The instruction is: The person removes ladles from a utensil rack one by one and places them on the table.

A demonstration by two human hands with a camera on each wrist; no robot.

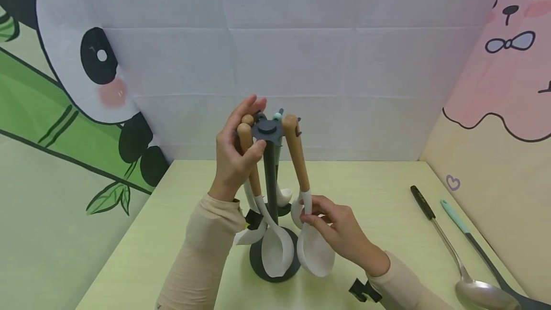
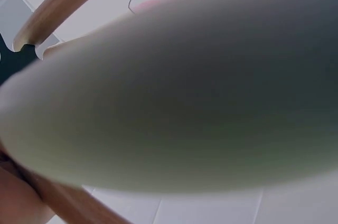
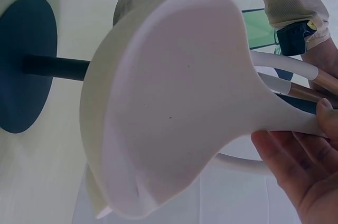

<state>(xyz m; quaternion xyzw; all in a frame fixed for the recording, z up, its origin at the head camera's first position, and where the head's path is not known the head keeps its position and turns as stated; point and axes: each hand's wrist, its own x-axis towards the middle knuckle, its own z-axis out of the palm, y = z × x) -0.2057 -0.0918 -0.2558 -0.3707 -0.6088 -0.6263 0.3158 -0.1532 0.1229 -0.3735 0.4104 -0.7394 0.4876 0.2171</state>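
A dark utensil rack with a round base stands on the table, hung with several white-headed, wooden-handled utensils. My left hand grips around the rack's top, its thumb at the front edge and its fingers behind the handles. Low on the right side, my right hand pinches the white neck of a ladle whose wooden handle reaches the rack's top. A white pouring spoon hangs at the front. In the right wrist view the ladle's bowl hides much of the rack. A blurred pale shape fills the left wrist view.
On the table at the right lie a steel ladle with a black handle and a dark utensil with a mint handle. A white cloth wall stands behind; printed walls flank both sides.
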